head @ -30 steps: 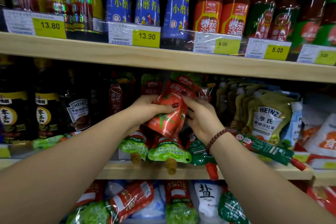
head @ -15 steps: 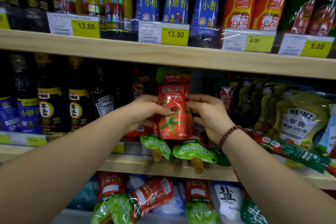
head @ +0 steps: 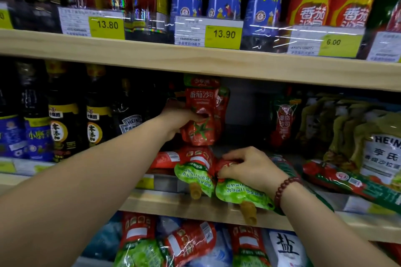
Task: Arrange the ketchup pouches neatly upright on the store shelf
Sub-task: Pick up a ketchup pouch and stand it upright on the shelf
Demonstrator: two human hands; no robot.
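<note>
- Red plastic, printed with a tomato, fills the left hand (head: 182, 120): the fingers are wrapped round the left edge of an upright ketchup pouch (head: 202, 115) with the thumb pressed across its front, probably to steady it so the soft pack does not slump forward.
- Just behind that grip a second upright pouch (head: 223, 102) peeks out, so the held one looks placed as the front of a row on the middle shelf (head: 217, 204).
- Below the left hand's grip, a fallen pouch (head: 193, 169) lies flat, its green end and spout hanging over the shelf edge; another red one (head: 165, 159) lies sideways to its left.
- The right hand (head: 249, 168) is curled down onto a neighbouring fallen pouch (head: 240, 193), fingertips pinching its red upper part; I judge this is the next one to be lifted and stood up.
- That pouch's spout (head: 249, 212) points down past the shelf lip, so it needs turning over before it can stand.
- Right of this grip, a long red-and-green pack (head: 347, 182) lies across the shelf, near the Heinz pouches (head: 382, 154).
</note>
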